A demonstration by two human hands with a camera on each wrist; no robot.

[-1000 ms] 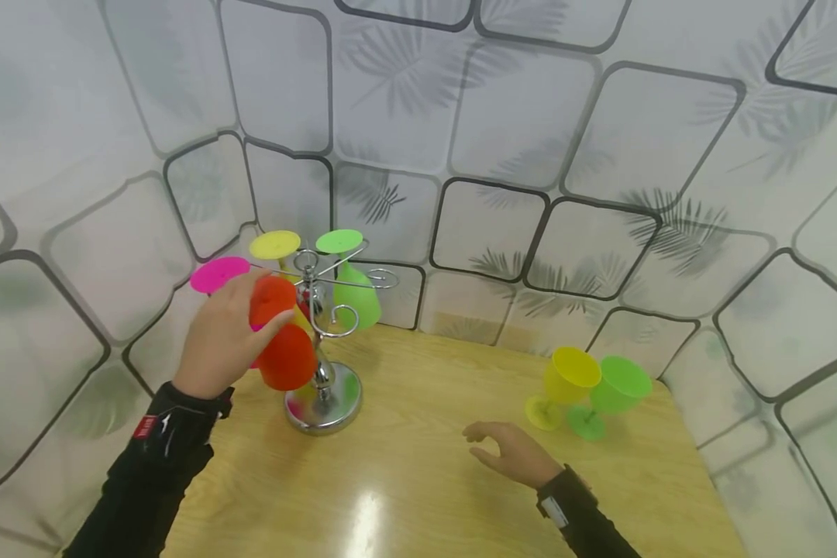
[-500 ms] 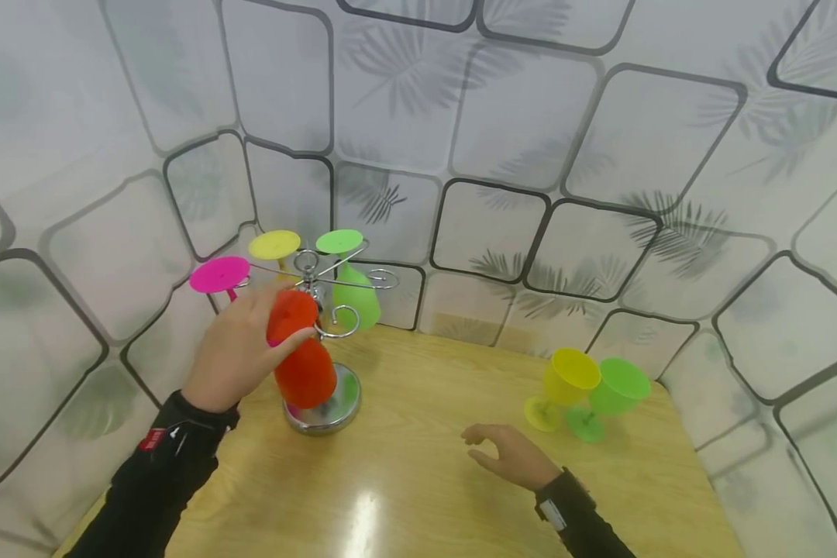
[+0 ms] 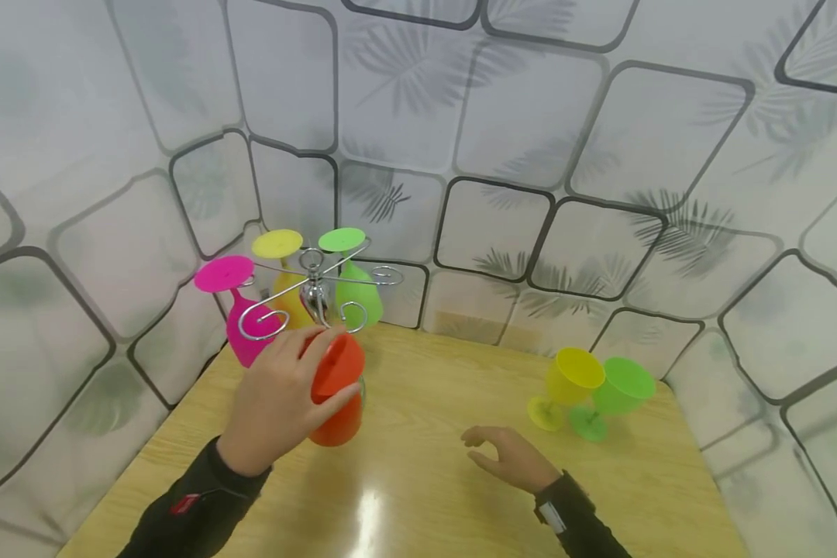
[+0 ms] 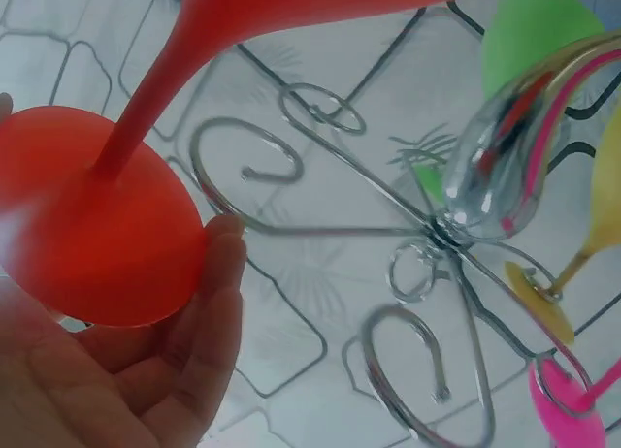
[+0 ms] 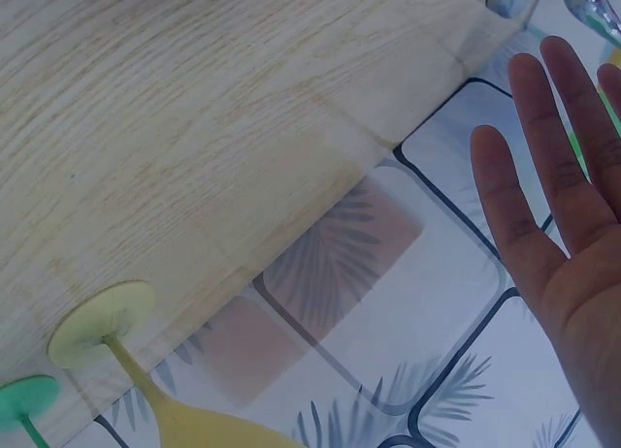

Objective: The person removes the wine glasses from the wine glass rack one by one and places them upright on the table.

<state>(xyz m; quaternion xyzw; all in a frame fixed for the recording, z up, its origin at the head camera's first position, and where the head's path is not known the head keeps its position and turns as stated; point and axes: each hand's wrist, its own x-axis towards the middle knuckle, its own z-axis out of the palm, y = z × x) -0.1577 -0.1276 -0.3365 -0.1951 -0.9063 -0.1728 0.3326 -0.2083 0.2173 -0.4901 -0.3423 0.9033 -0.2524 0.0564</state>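
Observation:
My left hand [image 3: 275, 399] holds a red goblet [image 3: 339, 425] upside down, fingers around the rim of its round foot. In the left wrist view the red foot [image 4: 107, 244] lies in the palm, apart from the rack's wire loops. Behind it stands the chrome goblet rack [image 3: 315, 294], two front loops bare. From its other arms hang a pink goblet [image 3: 242, 329], a yellow goblet [image 3: 279, 245] and a green goblet [image 3: 358, 293], all foot up. Low over the table, my right hand [image 3: 512, 457] is held with fingers relaxed and nothing in it.
At the table's right stand another yellow goblet [image 3: 573, 378] and another green goblet [image 3: 622, 386], both upright and close together. The wooden table [image 3: 425, 496] meets patterned wall covering [image 3: 491, 229] at the back and sides.
My left hand has drawn the red goblet away from the pink one, rightward and down toward me, baring the rack's front-left loop. The right hand has stayed still.

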